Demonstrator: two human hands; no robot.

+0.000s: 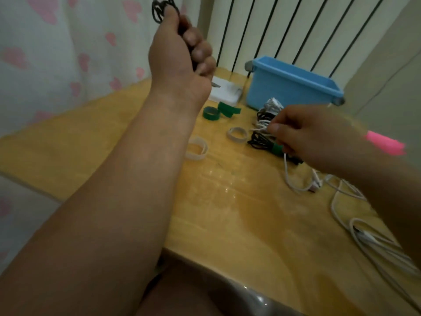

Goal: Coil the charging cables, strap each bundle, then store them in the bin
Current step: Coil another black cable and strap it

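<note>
Your left fingers (pixel 196 49) are curled tight into a fist around a black cable (pixel 159 12), and its loops stick out above your left hand (pixel 177 55), which is raised high over the far side of the table (pixel 227 213). Your right fingertips (pixel 275 128) pinch a white cable (pixel 286 172) that drops from your right hand (pixel 319 137) and curves down onto the tabletop. Just under those fingertips lies a black bundle (pixel 259 141) wrapped with a green strap (pixel 276 148). Beyond it, a heap of black and white cables (pixel 268 110) sits right beside the blue bin (pixel 293 85). Left of the heap lie two loose green straps (pixel 211 113) and two pale straps (pixel 238 134). More loose white cables (pixel 364 238) trail along the table's right edge, near your right forearm
</note>
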